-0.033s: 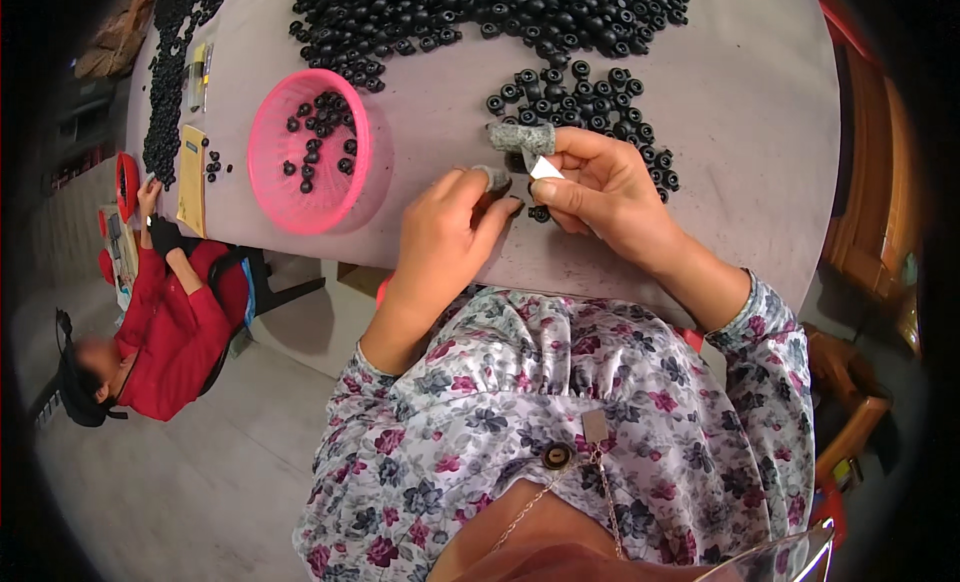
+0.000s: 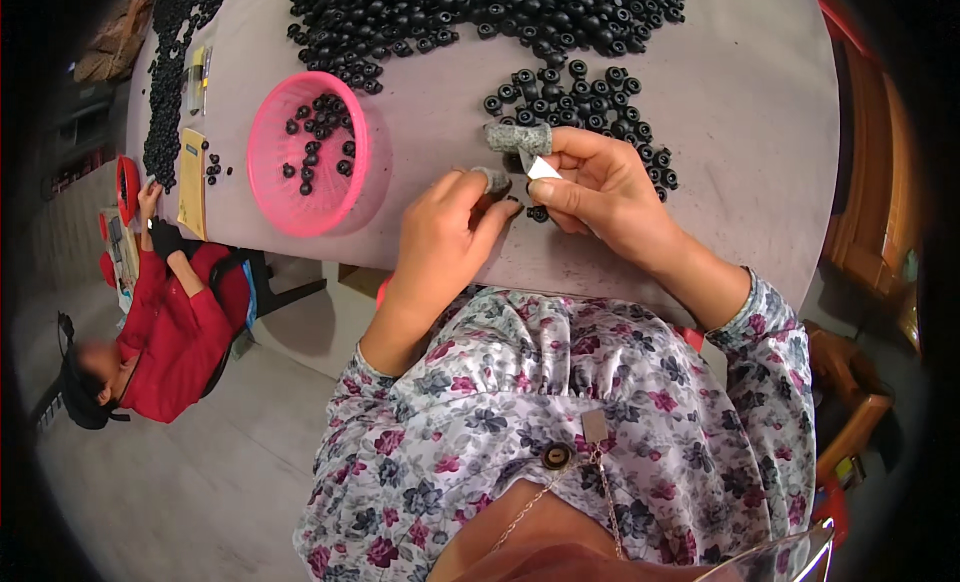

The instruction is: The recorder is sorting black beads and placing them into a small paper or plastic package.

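My right hand [image 2: 605, 187] is closed in a pinch on a small white flat piece with a pointed corner [image 2: 543, 170]. A grey knitted finger sleeve [image 2: 518, 138] covers its index finger, and a dark thing shows just below that sleeve. Just to the left, my left hand [image 2: 447, 227] is curled, its thumb and sleeved index finger brought close together. Whatever is between those fingertips is too dark and small to name. One round black part [image 2: 537, 214] lies under the right fingers. Beyond them spreads a loose group of black knob-like parts [image 2: 568, 107] with ring-shaped ends.
A pink plastic basket [image 2: 257, 182] with several black parts stands to the left. A large black heap [image 2: 480, 17] covers the far table. At far left are a yellow-brown pad [image 2: 192, 182] and a seated person in red [image 2: 180, 342], whose hand is by another black pile [image 2: 165, 132].
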{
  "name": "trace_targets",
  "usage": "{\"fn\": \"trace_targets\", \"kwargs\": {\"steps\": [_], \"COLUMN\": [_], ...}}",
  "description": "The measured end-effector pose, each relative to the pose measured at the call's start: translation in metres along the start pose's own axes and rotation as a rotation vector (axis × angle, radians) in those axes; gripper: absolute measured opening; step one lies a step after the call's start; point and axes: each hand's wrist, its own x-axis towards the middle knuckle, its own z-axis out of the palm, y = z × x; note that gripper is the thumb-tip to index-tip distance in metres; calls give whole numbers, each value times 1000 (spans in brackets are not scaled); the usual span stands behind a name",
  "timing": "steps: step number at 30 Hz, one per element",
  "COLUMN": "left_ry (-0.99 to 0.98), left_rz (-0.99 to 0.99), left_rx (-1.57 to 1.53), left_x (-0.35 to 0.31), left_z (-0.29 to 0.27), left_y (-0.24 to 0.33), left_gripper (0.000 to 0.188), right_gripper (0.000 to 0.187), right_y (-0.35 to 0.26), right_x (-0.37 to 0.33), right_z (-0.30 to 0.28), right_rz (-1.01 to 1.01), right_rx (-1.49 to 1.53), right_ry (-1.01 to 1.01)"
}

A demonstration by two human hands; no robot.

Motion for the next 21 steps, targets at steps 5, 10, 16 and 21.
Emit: {"fn": "trace_targets", "kwargs": {"steps": [5, 10, 16, 21], "left_ry": [-71, -34, -56, -189], "left_rz": [57, 140, -392, -584], "left_rx": [42, 106, -1115, -1700], "left_x": [-6, -12, -7, -3], "left_z": [3, 7, -7, 2], "left_y": [-3, -7, -10, -14], "left_gripper": [21, 18, 6, 12], "right_gripper": [14, 14, 35, 40], "right_y": [3, 4, 8, 8], "right_x": [0, 0, -3, -5], "right_z": [-4, -3, 4, 2], "right_rz": [-33, -25, -152, -140], "right_rx": [-44, -89, -210, -340], "right_ry": [-31, -21, -110, -215]}}
